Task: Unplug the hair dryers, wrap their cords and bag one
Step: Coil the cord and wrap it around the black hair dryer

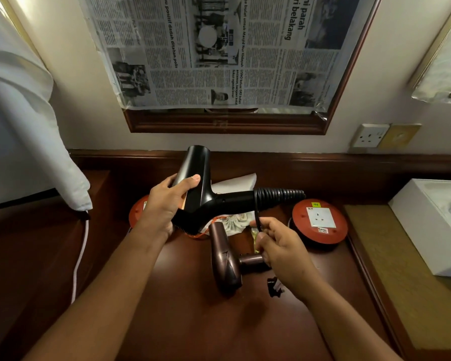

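While the left hand (167,201) grips the black hair dryer (206,194) above the counter (193,321), the right hand (279,246) pinches its cord (257,214), mostly coiled round the handle; the bronze dryer (224,259) lies near, bagging seemingly undone

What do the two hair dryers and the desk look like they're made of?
Black hair dryer: probably plastic, satin finish with soft highlights along the barrel. Bronze hair dryer: likely plastic with a metallic coating, judging by its brushed sheen. Desk: dark reddish wood or veneer, glossy, showing reflections.
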### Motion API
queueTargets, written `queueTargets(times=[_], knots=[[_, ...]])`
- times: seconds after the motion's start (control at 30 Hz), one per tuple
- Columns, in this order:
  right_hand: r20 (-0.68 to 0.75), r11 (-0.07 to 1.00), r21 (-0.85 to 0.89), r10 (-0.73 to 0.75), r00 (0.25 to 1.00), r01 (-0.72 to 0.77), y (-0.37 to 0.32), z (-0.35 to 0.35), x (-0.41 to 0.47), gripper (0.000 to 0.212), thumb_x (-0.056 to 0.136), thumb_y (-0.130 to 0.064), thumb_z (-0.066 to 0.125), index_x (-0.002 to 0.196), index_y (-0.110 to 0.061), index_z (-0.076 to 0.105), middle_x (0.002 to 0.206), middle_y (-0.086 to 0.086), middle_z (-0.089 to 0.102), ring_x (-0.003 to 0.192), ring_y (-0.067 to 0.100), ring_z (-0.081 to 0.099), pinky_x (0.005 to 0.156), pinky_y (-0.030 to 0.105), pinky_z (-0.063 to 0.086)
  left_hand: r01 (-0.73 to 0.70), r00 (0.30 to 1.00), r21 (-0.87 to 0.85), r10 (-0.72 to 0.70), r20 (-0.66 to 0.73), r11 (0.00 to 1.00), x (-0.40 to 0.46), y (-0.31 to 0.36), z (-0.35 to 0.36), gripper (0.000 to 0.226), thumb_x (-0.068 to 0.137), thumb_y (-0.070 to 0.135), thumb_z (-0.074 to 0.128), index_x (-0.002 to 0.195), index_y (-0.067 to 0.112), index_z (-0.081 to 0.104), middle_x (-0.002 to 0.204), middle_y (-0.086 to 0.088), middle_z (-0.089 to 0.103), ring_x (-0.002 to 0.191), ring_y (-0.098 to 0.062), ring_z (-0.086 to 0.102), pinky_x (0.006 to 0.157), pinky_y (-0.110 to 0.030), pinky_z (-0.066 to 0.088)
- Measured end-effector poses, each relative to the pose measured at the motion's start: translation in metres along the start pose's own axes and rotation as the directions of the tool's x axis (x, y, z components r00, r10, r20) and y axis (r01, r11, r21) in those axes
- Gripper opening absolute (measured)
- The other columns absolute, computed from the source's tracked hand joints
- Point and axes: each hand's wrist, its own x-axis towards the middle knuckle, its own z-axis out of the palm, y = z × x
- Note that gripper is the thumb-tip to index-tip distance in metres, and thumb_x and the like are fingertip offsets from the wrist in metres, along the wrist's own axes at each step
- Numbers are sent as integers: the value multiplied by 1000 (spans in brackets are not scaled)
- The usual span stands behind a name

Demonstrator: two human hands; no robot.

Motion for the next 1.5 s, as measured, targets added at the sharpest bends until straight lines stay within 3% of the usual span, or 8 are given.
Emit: queueTargets(times=[0.3,0.77,0.93,1.0,1.13,1.23,1.37,1.5], knots=[[36,977,142,153,988,-156,5,-1,12,30,99,-21,47,91,7,56,57,3,49,42,10,40,40,22,32,78,994,-73,-71,87,994,6,4,-1,42,75,29,77,110,8,66,93,-14,72,79,-30,70,68,-38,55],[99,926,362,78,992,-109,28,-6,26,40,86,-38,53,90,1,63,53,-1,25,46,14,20,40,22,18,182,954,-121,-145,263,976,-3,11,-8,63,67,33,76,121,3,62,120,-21,65,102,-35,65,90,-43,54],[206,955,263,86,975,-140,22,-22,39,53,81,-44,54,97,6,63,52,1,30,44,14,24,42,23,15,257,924,-96,-216,317,962,-6,19,-11,39,80,28,67,109,3,65,98,-16,71,79,-27,70,65,-32,59],[230,972,170,119,966,-161,19,-28,44,52,77,-46,55,94,2,67,50,-1,33,41,9,27,38,19,23,250,917,-60,-217,334,966,-5,21,-14,51,75,30,70,116,1,63,110,-19,68,88,-29,69,71,-33,59],[255,980,33,181,950,-195,13,-36,55,31,81,-42,58,78,-14,71,55,1,38,46,12,30,43,23,25,254,916,-10,-238,324,967,-5,27,-19,60,69,33,72,119,2,62,110,-19,68,87,-29,69,69,-33,59],[244,979,-54,203,948,-196,13,-49,63,14,90,-18,62,78,-15,68,65,-5,59,60,7,54,59,24,48,258,905,17,-248,347,966,-3,29,-24,59,70,34,71,119,1,62,104,-17,68,79,-26,70,64,-31,58],[454,998,22,-65,889,62,0,-61,67,9,84,4,61,92,2,65,82,8,65,70,11,62,61,20,49,260,878,78,-269,396,963,-8,29,-22,46,76,31,65,109,0,62,86,-15,70,66,-23,70,56,-27,57],[349,962,-214,-88,933,170,-14,-62,81,7,81,1,67,86,-2,70,81,11,68,68,12,66,60,18,50,302,838,68,-299,457,951,-15,31,-20,33,84,26,58,104,-1,61,77,-15,70,59,-23,69,49,-28,55]])
